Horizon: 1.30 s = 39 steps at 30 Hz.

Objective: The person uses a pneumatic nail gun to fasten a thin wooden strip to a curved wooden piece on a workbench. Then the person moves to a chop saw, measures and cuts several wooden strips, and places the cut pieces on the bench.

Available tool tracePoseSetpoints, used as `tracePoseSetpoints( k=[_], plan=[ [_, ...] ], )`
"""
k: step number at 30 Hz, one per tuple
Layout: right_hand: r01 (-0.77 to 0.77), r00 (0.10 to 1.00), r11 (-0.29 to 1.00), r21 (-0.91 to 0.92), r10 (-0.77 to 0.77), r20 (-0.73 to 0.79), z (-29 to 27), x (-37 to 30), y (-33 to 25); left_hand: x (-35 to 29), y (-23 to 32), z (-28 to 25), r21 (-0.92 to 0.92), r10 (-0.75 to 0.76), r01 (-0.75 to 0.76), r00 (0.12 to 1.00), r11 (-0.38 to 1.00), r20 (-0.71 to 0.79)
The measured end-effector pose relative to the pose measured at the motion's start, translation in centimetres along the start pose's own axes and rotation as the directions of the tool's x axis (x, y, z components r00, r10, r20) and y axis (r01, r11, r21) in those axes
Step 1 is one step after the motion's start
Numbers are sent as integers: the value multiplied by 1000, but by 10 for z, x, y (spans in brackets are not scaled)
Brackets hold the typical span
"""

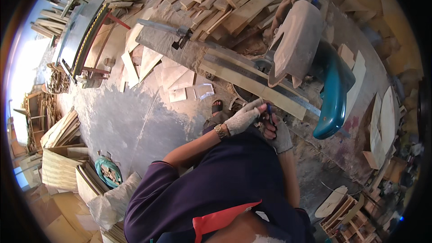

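Stacked boards (252, 11) lie beyond gloved hands (243, 120), the right (281, 136) curled around a slim dark-blue object (269, 109), the left's grip unclear.

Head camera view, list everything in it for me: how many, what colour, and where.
Saw: one, grey and teal, right
Ruler: one, silver, along saw
Strip: one, pale, beside ruler
Planks: many, pale brown, top
Machine: one, dark, red-legged, upper left
Scraps: several, pale, left of saw
Panels: several, tan, lower left
Bundle: one, teal, lower left
Curved boards: a few, pale, far right
Floor: one, grey, left
Slim object: one, dark blue, centre, kind unclear
Sandal: one, dark, centre
Watch: one, gold, centre
Shirt: one, dark purple, bottom
Left hand: one, gloved off-white, centre
Right hand: one, gloved off-white, centre, apparently holding slim object
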State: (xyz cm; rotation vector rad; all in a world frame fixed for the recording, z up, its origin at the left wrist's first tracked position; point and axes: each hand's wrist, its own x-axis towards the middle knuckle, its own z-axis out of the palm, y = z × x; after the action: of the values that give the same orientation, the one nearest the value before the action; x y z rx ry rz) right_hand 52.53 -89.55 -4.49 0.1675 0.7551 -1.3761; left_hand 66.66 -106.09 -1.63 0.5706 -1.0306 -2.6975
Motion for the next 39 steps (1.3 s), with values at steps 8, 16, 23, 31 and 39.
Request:
tracePoseSetpoints(
  k=[8, 16, 23, 31, 39],
  plan=[
    [-82, 988, 982, -170, 58, -140, 62, 40, 2, 12, -6, -33, 11, -20, 24, 962, 1000, -273],
    [123, 654, -96, -988, -741, 154, 28, 26, 4, 28, 51, -183, 749, 732, -196, 466, 633, -497],
    [-70, 237, 116, -991, -963, -130, -105, 42, -29, 44, 81, -263, 882, 660, 189, 600, 431, -451],
    [-34, 296, -187, -982, -940, 168, -68, 34, -35, 64, 95, -257, 873, 653, 194, 597, 446, -466],
    [461, 353, 323, -827, -921, -163, -86, 67, -2, 81, 86, -251, 866, 693, 160, 539, 474, -479]
  ],
)
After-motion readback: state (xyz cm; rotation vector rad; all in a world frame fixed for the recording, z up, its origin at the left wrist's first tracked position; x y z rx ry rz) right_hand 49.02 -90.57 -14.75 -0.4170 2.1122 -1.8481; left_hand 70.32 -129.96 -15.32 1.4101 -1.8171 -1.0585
